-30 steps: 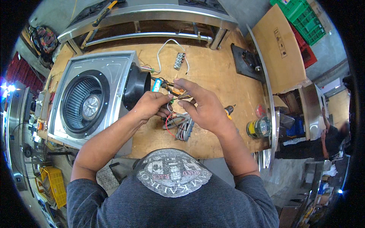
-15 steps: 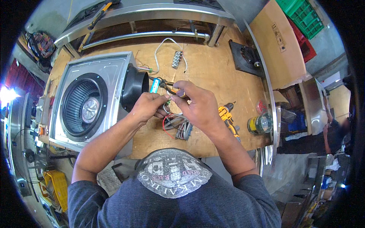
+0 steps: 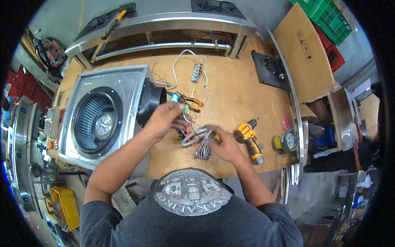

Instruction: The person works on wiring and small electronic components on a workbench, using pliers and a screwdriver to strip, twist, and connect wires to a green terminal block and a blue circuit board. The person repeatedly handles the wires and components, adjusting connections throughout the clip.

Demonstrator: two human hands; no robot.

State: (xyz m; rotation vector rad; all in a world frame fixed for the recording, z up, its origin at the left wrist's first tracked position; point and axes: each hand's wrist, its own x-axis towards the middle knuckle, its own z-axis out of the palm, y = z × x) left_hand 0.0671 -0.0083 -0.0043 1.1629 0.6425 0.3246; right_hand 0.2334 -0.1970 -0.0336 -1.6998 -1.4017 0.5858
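Note:
My left hand (image 3: 163, 120) is closed on a small green wire connector (image 3: 186, 109), pinched at the fingertips. Red and white wires run from it down to a bundled grey cable (image 3: 202, 149). Over that bundle is my right hand (image 3: 227, 144), somewhat blurred, its fingers curled around a small yellow-handled tool (image 3: 217, 138) whose tip I cannot make out. Just past the left fingertips lie pliers (image 3: 194, 103) with orange and black handles, and a small blue item (image 3: 175, 97). Left of my hands stands a metal box blower (image 3: 98, 119) with a black round outlet (image 3: 153, 101).
A yellow cordless drill (image 3: 248, 138) and a jar (image 3: 285, 142) are on the right of the wooden table (image 3: 230, 90). Farther back are a terminal strip (image 3: 196, 73) with white cable and a black plate (image 3: 269, 70). A hammer (image 3: 113, 24) rests on the steel stove frame (image 3: 164, 21).
My right hand has moved away from the left, down and right to the cable bundle, with the yellow-handled tool. The left hand keeps the connector. The whole view has shifted slightly.

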